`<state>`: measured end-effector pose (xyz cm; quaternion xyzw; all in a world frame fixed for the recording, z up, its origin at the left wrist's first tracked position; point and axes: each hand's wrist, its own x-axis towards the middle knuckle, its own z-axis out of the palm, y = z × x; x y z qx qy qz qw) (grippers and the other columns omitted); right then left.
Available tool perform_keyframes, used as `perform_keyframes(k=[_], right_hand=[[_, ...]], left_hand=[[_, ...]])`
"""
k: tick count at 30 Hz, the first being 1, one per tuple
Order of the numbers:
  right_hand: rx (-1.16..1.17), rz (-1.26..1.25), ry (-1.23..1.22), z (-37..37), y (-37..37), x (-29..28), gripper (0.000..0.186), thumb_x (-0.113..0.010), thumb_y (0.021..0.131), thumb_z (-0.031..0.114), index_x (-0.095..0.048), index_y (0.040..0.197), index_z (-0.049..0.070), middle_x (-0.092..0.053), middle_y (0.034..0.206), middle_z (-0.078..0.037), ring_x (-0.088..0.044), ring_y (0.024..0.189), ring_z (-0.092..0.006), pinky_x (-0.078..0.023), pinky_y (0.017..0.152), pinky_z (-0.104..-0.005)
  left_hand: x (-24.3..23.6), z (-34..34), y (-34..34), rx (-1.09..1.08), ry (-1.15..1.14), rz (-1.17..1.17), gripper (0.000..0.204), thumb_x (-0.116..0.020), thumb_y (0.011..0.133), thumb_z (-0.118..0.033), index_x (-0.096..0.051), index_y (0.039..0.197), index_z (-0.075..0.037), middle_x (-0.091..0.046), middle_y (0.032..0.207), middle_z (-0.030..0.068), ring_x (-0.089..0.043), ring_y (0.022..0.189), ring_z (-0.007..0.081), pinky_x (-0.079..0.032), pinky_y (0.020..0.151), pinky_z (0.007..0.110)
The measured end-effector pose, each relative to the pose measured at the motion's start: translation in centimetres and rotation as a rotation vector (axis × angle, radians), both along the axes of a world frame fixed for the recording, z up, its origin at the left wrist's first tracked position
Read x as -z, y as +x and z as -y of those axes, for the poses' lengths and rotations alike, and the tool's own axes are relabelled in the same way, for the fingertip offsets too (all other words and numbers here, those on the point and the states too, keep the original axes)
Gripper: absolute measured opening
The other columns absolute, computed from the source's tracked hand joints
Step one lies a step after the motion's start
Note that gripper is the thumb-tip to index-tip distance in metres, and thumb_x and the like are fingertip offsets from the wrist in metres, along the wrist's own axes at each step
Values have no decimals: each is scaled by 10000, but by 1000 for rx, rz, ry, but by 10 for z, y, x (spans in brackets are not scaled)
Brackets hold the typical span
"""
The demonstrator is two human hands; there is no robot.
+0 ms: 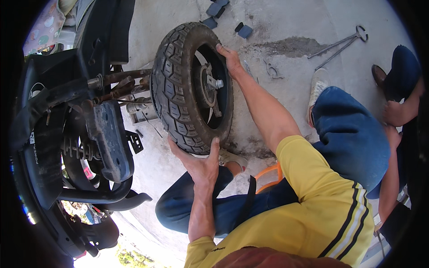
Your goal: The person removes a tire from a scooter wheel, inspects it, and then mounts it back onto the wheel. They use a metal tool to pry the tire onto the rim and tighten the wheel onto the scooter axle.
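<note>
A black scooter wheel [173,96] with a chunky-treaded tyre stands between my hands. My left hand [199,166] grips the tyre's near edge, its thumb on the sidewall and its fingers against the tread. On the far right side, my right hand [229,59] holds the tyre edge; the thumb shows, and its other fingers are mostly hidden behind the wheel. A hub [208,87] with a silver axle nut faces right. Left of the wheel is the scooter's rusty fork [123,78]; whether the wheel is joined to it, I cannot tell.
The black scooter body [49,147] fills the left side. Long-handled pincers [344,43], pliers [271,70] and several dark blue blocks [244,31] lie on the concrete. An orange ring-shaped frame [268,172] is beside my leg. Another person's hands [393,118] are at right.
</note>
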<state>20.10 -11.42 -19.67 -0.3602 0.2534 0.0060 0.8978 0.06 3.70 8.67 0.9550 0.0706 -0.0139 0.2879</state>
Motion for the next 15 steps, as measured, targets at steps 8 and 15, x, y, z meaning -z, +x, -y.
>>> perform_keyframes(k=[8,15], right_hand=[[-75,-120,-18,-31,-13,11,654,-700,958,600,-765,1158,-19,-743,1099,-109,-642,1015,-173,-491,935,-331],[198,-238,-162,-71,-75,3,735,-650,965,668,-707,1057,-58,-656,985,-91,-525,958,-174,-439,899,-345]], left_hand=[[-12,-1,10,-20,-94,123,1067,-899,767,-146,-250,1584,76,-353,1563,276,-358,1473,383,-257,1239,476],[-4,-40,19,-164,-284,254,1221,-947,684,-455,-298,1594,37,-394,1555,230,-408,1445,367,-326,1209,483]])
